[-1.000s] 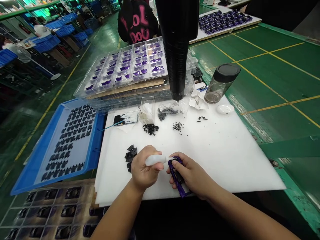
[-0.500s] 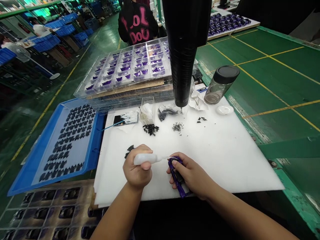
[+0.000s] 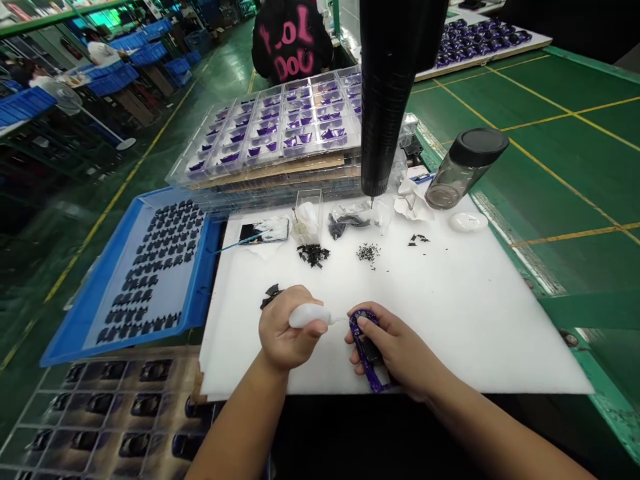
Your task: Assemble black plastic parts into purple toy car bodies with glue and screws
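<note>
My left hand (image 3: 287, 333) is wrapped round a white squeeze bottle (image 3: 306, 315) with a thin clear nozzle. The nozzle points right, at the upper end of a purple toy car body (image 3: 370, 377); whether its tip touches is too fine to tell. My right hand (image 3: 400, 343) grips that body, thumb on its inner side and fingers behind. A black part (image 3: 369, 349) sits inside the body. Just behind my left hand lie a few black plastic pieces (image 3: 273, 293). Farther back on the white foam sheet (image 3: 450, 320) are piles of black parts (image 3: 313, 255) and tiny screws (image 3: 369, 253).
An electric screwdriver (image 3: 383, 127) hangs above the bench. Behind it are stacked clear trays (image 3: 235, 167) of purple pieces. At left stands a blue bin (image 3: 65, 333) of black parts; below it, a compartment tray (image 3: 107, 427). A jar (image 3: 450, 180) stands at right. A person (image 3: 293, 40) is beyond.
The whole view has shifted, so the bench appears farther right. The squeeze bottle has turned slightly, and its nozzle has drawn back a little from the purple body. Both hands keep their hold.
</note>
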`<state>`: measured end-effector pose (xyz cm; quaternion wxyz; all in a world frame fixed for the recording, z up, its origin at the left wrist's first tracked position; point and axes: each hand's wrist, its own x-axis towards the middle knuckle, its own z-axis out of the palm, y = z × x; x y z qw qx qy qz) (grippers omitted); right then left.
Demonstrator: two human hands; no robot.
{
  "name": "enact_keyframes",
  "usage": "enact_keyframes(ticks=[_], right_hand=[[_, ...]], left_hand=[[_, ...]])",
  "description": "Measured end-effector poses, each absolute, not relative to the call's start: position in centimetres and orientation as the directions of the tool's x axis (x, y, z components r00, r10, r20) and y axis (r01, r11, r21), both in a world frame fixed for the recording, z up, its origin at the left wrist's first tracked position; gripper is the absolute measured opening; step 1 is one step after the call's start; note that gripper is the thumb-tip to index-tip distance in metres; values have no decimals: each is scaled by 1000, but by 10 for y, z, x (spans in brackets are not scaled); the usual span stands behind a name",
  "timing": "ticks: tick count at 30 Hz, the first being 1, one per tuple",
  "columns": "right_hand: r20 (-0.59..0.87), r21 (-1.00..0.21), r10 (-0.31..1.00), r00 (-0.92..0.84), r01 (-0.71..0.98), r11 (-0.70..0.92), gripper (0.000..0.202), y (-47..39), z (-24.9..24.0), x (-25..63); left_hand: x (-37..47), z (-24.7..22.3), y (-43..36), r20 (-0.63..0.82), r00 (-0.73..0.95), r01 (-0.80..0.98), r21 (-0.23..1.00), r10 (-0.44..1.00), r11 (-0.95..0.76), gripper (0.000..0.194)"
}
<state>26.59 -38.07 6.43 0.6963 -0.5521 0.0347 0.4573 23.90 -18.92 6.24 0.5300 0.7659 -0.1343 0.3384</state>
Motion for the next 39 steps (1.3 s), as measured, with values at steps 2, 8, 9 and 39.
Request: enact_keyframes(ticks=[2, 8, 9, 39], right_hand=[[-556, -736, 600, 576, -676, -33, 20, -381, 65, 266], [-562, -735, 595, 575, -677, -40, 21, -381, 66, 266], [-560, -735, 596, 576, -677, -37, 21, -381, 66, 266], [-553, -723, 598, 580, -691, 2, 23, -381, 67, 266]], left_hand=[[239, 63, -190, 658, 740, -558, 714, 135, -422, 21], [240, 65, -191, 656, 745, -561, 716, 125, -416, 20], [240, 65, -192, 655, 744, -560, 718, 129, -413, 20], [239, 59, -188, 647, 751, -543, 718, 131, -435, 23]])
